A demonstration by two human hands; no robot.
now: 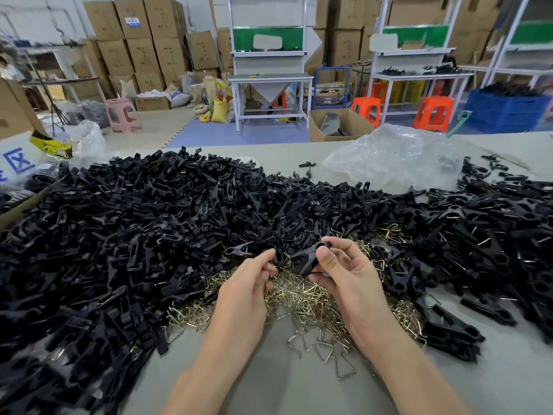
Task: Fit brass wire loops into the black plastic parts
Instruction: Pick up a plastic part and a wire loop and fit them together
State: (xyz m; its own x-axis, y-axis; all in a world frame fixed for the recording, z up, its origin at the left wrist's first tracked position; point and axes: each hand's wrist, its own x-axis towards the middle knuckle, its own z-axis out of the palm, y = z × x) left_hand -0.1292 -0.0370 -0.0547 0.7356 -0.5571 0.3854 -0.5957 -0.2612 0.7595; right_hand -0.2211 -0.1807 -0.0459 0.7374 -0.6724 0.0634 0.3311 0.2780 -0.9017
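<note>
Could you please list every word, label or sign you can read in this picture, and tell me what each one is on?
"PRO", then blurred letters: on the yellow-and-black packaging, far left.
Blue boxed mark like "X", cut off: on the white packaging.
Blue-and-white labels on the cardboard boxes: too blurred to read.
Black plastic part in the right hand: no text visible.

Black plastic parts in broad heap; brass wire loops tangled amid them.
</note>
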